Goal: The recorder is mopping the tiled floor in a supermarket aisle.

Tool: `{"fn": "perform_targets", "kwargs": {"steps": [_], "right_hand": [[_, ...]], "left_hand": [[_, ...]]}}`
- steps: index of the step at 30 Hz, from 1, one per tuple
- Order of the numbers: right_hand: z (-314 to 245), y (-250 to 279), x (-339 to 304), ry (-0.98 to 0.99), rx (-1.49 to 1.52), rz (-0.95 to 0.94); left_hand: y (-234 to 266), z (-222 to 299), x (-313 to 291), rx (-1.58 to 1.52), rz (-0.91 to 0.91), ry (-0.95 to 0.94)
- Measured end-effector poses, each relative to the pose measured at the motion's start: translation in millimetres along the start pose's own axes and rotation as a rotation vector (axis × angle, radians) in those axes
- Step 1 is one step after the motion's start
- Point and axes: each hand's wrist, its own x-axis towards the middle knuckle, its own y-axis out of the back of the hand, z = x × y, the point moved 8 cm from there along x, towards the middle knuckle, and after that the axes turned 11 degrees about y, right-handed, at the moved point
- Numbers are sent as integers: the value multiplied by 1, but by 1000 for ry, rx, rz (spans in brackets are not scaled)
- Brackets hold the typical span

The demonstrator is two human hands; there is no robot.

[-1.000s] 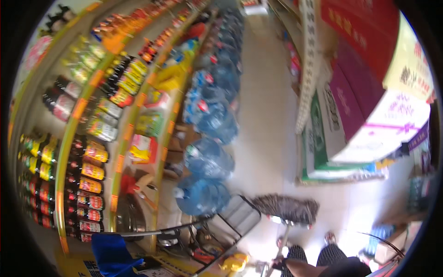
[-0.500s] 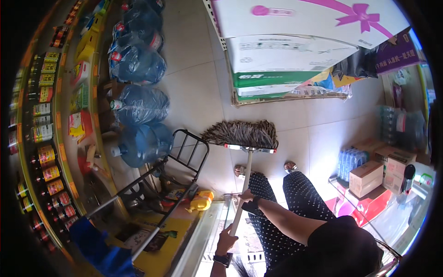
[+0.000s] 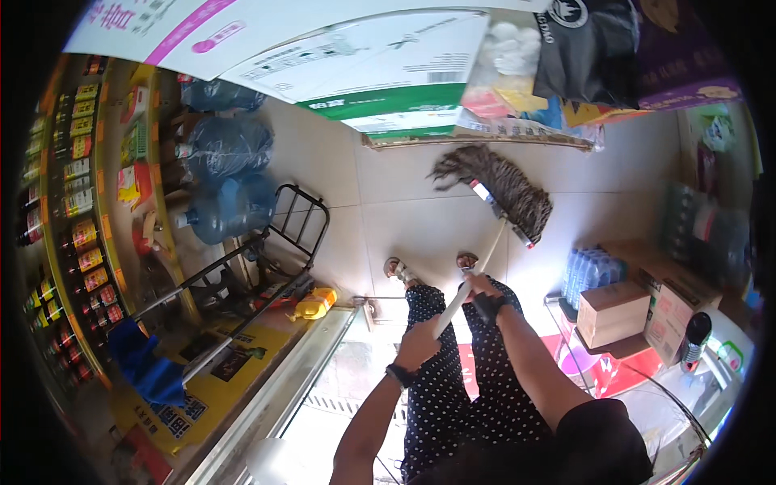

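Observation:
Both my hands are wrapped round the pale handle [image 3: 455, 303] of a mop. My left hand [image 3: 418, 343] grips its upper end close to my body. Further down the handle, my right hand [image 3: 482, 286] holds it near my right knee. The shaggy grey-brown mop head [image 3: 521, 194] lies on the tiled floor, tilted, beyond my feet and to the right. A red-and-white clamp bar [image 3: 485, 194] runs along its near side. Its far end comes close to the base of the stacked cartons [image 3: 388, 77].
Large blue water jugs [image 3: 234, 208] and a black folding trolley [image 3: 303, 226] stand at left, before shelves of jars [image 3: 85, 234]. A yellow bottle [image 3: 314, 304] lies by the trolley. Brown boxes [image 3: 613, 311] and bottled water packs [image 3: 592, 277] are at right. Pale tiles [image 3: 404, 230] lie between.
The mop head has swung to the right and turned from lying level to slanting. My right hand has moved forward and right with the handle. The view has shifted toward the cartons.

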Motion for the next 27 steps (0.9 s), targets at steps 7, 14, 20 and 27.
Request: {"fn": "perform_targets", "kwargs": {"steps": [7, 14, 20, 27], "right_hand": [[-54, 329, 70, 294, -434, 124], [-70, 314, 74, 72, -770, 112], [-66, 98, 72, 146, -670, 33], [-17, -130, 95, 706, -623, -388]], "left_hand": [[-119, 190, 61, -118, -69, -275], [-127, 156, 62, -133, -35, -194], [-31, 38, 66, 13, 225, -57], [78, -132, 36, -12, 356, 99]]}}
